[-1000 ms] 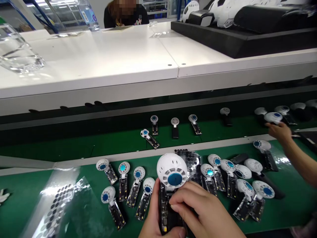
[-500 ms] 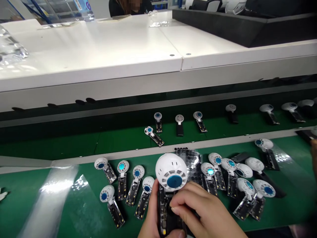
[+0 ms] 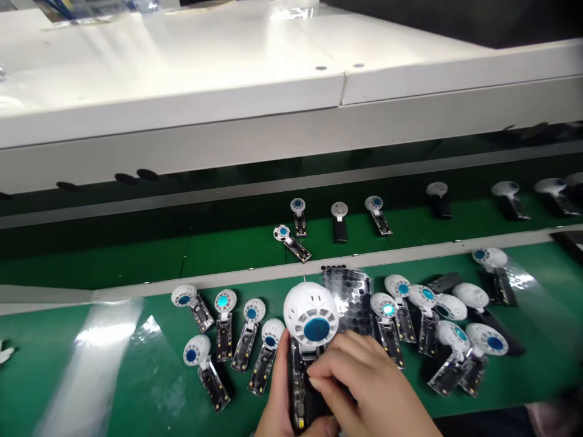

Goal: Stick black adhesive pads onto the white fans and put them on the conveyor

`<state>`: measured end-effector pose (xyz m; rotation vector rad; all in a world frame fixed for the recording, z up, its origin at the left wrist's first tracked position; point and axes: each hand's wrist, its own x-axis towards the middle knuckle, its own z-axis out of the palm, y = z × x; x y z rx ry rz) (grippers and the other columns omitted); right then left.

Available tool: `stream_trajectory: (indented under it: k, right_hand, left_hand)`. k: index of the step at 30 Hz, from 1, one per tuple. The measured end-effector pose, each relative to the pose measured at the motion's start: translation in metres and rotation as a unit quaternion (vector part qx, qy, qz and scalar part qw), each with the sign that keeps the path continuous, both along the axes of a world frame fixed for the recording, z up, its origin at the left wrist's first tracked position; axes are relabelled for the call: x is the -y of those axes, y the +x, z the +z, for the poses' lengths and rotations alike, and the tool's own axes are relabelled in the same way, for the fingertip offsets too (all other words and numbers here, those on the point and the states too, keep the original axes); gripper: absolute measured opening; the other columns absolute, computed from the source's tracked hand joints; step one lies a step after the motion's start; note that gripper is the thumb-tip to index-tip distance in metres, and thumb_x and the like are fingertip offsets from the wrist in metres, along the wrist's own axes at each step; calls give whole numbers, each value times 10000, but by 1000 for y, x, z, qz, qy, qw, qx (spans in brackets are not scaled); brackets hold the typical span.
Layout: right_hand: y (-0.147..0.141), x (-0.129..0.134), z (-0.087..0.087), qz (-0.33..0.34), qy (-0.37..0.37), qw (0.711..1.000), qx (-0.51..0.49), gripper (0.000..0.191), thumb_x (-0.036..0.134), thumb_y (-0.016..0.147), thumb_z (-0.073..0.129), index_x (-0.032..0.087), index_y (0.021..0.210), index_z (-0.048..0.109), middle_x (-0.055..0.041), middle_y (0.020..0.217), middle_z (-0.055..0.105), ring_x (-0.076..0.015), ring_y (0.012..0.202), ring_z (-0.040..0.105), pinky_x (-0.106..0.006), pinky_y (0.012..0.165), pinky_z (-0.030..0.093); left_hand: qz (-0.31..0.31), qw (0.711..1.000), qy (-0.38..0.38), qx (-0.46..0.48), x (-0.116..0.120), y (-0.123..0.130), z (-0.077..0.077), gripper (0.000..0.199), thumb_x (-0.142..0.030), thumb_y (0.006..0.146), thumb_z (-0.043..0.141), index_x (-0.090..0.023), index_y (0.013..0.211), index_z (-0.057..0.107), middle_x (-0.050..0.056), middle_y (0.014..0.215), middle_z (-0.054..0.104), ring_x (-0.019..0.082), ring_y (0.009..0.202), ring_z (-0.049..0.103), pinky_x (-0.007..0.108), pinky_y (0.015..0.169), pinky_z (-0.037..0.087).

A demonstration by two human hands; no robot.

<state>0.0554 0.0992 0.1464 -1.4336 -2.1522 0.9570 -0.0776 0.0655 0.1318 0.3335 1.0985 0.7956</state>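
Right at the near side of the green bench (image 3: 146,358), the left hand (image 3: 279,397) is wrapped around a handheld fan unit (image 3: 306,340) by its circuit-board handle (image 3: 297,388) — white vented head (image 3: 303,300) up top. The right hand's (image 3: 368,385) fingertips are bunched against that handle — can't tell if they're pinching anything. Similar fans (image 3: 247,337) lie both sides, plus a sheet of black dots (image 3: 348,294) just behind.

White-headed device (image 3: 310,335) — blue-centred, held
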Motion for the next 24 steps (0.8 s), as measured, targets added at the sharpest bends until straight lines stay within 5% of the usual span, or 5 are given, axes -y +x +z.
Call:
stream_trajectory:
  k: [8, 12, 15, 18, 24]
  right_hand:
    - [-6, 3, -16, -128, -177, 965, -143, 178, 152, 732, 493, 258, 867, 443, 1, 818, 484, -166, 748, 510, -308, 668, 426]
    - [-13, 5, -32, -187, -324, 880, -294, 224, 254, 701, 564, 235, 830, 383, 39, 735, 438, -140, 692, 486, -265, 628, 416]
    - [-10, 6, -56, -167, -372, 849, -337, 208, 426, 817, 417, 224, 766, 409, 36, 699, 465, -127, 633, 508, -248, 577, 430]
    - [12, 4, -97, -191, -342, 886, -249, 357, 469, 881, 197, 228, 880, 459, -24, 841, 579, -170, 758, 585, -288, 624, 470]
    - [76, -15, -191, -233, -168, 957, -30, 227, 338, 841, 466, 174, 988, 517, -73, 1069, 520, -230, 1015, 477, -439, 879, 357]
  left_hand:
    - [0, 995, -39, -96, -6, 0, 5, 1060, -215, 529, 643, -162, 1349, -27, 102, 1274, 470, 225, 1074, 513, 270, 859, 406]
    - [74, 994, -37, -77, -4, -1, -19, 845, -396, 580, 664, -233, 1278, 216, 79, 1254, 491, 221, 1150, 445, 308, 937, 338]
    - [47, 995, -20, -90, -6, -4, -45, 763, -448, 644, 641, -241, 1237, 207, 94, 973, 642, 224, 821, 629, 319, 670, 462]
    - [65, 995, -3, -82, -16, -15, -68, 643, -426, 678, 618, -239, 1168, 246, 46, 759, 651, 192, 557, 622, 285, 484, 454]
    - [127, 973, 34, -190, -84, -66, -127, 501, -353, 766, 552, -219, 1175, 295, -2, 704, 590, 148, 556, 597, 265, 479, 477]
